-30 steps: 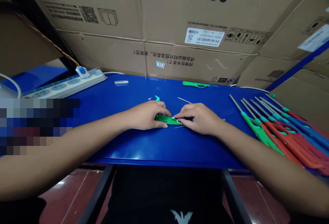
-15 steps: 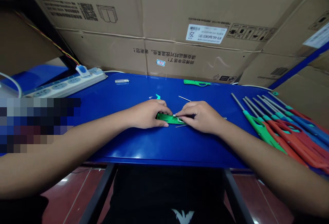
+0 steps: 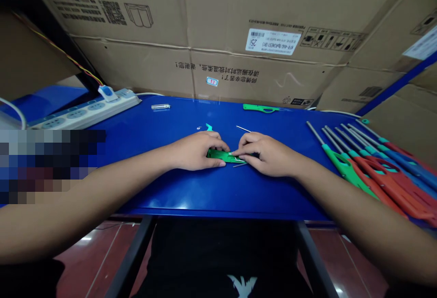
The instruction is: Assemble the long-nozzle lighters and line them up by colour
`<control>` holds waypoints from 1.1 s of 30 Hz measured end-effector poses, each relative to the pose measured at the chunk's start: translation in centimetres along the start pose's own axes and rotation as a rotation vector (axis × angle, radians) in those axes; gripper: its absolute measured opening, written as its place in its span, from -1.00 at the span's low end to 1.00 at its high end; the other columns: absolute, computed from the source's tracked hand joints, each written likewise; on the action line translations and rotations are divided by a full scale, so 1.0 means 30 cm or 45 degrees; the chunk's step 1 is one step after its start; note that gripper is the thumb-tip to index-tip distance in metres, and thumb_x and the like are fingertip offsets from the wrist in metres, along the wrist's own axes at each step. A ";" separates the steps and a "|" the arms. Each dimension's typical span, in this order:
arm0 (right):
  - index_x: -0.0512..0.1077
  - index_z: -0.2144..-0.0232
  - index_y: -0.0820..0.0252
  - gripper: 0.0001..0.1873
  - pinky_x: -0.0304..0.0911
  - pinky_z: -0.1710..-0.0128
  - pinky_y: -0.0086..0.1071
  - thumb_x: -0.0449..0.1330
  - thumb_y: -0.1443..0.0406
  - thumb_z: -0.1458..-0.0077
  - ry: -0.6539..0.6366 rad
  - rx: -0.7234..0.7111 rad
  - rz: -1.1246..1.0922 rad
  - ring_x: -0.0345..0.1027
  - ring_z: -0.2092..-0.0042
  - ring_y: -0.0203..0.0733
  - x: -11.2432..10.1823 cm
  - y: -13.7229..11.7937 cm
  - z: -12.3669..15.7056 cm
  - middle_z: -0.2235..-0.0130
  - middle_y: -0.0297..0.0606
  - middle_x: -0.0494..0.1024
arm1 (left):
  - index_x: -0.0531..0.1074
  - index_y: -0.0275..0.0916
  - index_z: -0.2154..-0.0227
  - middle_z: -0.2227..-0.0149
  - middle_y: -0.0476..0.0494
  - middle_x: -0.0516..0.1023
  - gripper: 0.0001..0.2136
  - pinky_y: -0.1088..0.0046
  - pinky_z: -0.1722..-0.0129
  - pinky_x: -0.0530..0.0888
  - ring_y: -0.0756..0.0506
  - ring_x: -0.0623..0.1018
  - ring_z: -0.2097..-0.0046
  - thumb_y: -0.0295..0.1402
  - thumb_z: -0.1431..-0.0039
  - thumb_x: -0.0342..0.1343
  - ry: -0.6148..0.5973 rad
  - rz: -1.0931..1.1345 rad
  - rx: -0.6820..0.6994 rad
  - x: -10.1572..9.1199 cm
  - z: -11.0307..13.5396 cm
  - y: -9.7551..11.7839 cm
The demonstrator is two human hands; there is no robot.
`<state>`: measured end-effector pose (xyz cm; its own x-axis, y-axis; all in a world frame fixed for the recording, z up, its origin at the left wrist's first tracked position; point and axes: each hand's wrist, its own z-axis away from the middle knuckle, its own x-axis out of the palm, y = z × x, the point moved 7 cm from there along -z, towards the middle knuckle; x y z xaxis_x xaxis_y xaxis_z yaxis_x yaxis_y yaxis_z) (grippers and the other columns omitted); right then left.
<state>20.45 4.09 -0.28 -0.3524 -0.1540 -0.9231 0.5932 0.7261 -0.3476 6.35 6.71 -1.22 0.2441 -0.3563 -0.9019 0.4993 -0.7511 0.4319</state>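
My left hand (image 3: 200, 151) grips the left end of a green lighter shell half (image 3: 221, 155), its hollow side up, thumb on the near edge and fingers on the far edge. At the shell's right part, my right hand (image 3: 269, 153) has thumb and forefinger closed on a small white piece with a thin white wire (image 3: 238, 158). The fingertips partly hide this piece. A thin metal rod (image 3: 239, 165) shows under the shell's near edge. Behind my right hand lies another metal rod (image 3: 243, 128). A teal trigger-like part (image 3: 209, 127) sits just beyond my left hand.
Several finished-looking long lighters (image 3: 382, 170) in green, red and blue lie at the right. Against the cardboard (image 3: 218, 29) at the back rests another green shell half (image 3: 261, 108). A clear tube-like part (image 3: 160, 106) and a power strip (image 3: 85, 110) are at the left on the blue table (image 3: 205, 193).
My right fingers have pressed slightly lower at the shell, and the white piece now sits lower in it. My left hand keeps its hold. The view has shifted slightly.
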 end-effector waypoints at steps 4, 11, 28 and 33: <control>0.56 0.16 0.16 -0.81 0.30 0.09 -0.28 0.16 0.28 -0.24 -0.009 -0.007 -0.063 0.43 0.13 -0.16 -0.077 -0.004 0.032 0.16 -0.17 0.57 | 0.53 -0.15 0.01 0.14 -0.12 0.52 -0.65 0.35 0.07 0.38 -0.13 0.51 0.10 -0.16 -0.17 0.23 0.015 -0.003 -0.005 -0.004 0.002 0.006; 0.55 0.25 0.12 -0.82 0.29 0.15 -0.35 0.15 0.25 -0.25 -0.181 0.050 -0.013 0.46 0.18 -0.21 -0.132 0.031 0.086 0.20 -0.26 0.60 | 0.51 -0.14 0.00 0.14 -0.12 0.53 -0.64 0.34 0.07 0.41 -0.12 0.51 0.11 -0.16 -0.17 0.20 0.037 0.002 0.053 -0.010 0.004 0.017; 0.52 0.32 0.14 -0.95 0.17 -0.11 -0.14 0.28 0.30 -0.12 -0.111 0.337 0.053 0.39 0.21 -0.17 -0.018 0.030 0.065 0.25 -0.27 0.52 | 0.56 -0.15 0.08 0.09 -0.15 0.43 -0.80 0.30 -0.02 0.43 -0.11 0.49 0.03 -0.33 -0.31 0.10 0.107 0.177 0.153 0.038 -0.016 0.065; 0.50 0.35 0.13 -0.95 0.16 -0.02 -0.18 0.26 0.29 -0.16 -0.058 0.329 0.058 0.36 0.19 -0.18 -0.013 0.013 0.082 0.27 -0.29 0.50 | 0.56 -0.16 0.12 0.10 -0.16 0.40 -0.81 0.32 0.03 0.44 -0.11 0.48 0.06 -0.41 -0.29 0.10 0.109 0.123 0.192 0.041 -0.008 0.085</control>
<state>22.60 2.78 -0.46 -0.2916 -0.1593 -0.9432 0.7749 0.5388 -0.3306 8.12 4.48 -1.23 0.3582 -0.3871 -0.8496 0.3414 -0.7927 0.5051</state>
